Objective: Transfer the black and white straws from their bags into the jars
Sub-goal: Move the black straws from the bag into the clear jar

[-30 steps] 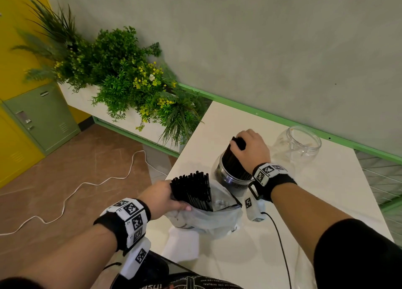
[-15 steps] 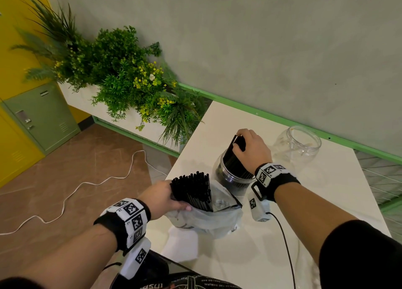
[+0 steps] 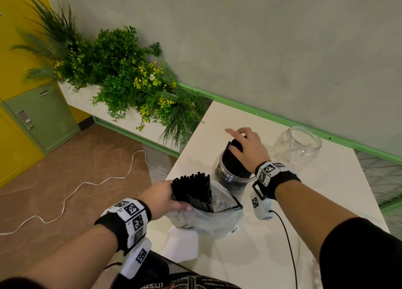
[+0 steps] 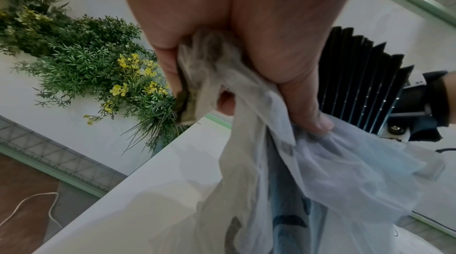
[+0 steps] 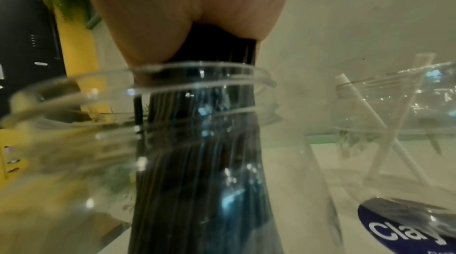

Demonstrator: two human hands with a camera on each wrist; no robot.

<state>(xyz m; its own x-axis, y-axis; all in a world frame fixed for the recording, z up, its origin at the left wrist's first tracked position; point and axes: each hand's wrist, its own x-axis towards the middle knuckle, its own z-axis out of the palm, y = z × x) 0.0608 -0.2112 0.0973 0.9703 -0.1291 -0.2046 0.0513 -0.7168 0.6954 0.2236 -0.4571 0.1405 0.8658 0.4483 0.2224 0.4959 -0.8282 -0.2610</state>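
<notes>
A clear jar (image 3: 228,181) on the white table (image 3: 339,180) holds a leaning bundle of black straws (image 3: 233,164). My right hand (image 3: 250,147) lies on the top ends of that bundle, palm down, index finger stretched out to the left. In the right wrist view the palm (image 5: 172,14) covers the straw tops (image 5: 197,141) above the jar rim (image 5: 74,86). My left hand (image 3: 165,198) grips the bunched edge of a clear plastic bag (image 3: 217,221), from which more black straws (image 3: 193,191) stick up. The left wrist view shows fingers (image 4: 301,102) pinching the bag film (image 4: 345,170).
A second clear jar (image 3: 302,143) stands at the back right, with a few white straws (image 5: 365,114) inside. A planter of green plants (image 3: 130,82) borders the table's left end. A white cable (image 3: 87,186) lies on the floor, near a green locker (image 3: 41,117).
My right hand loosened on the bundle in the jar and its index finger swung out straight. The left hand and the bag stayed put.
</notes>
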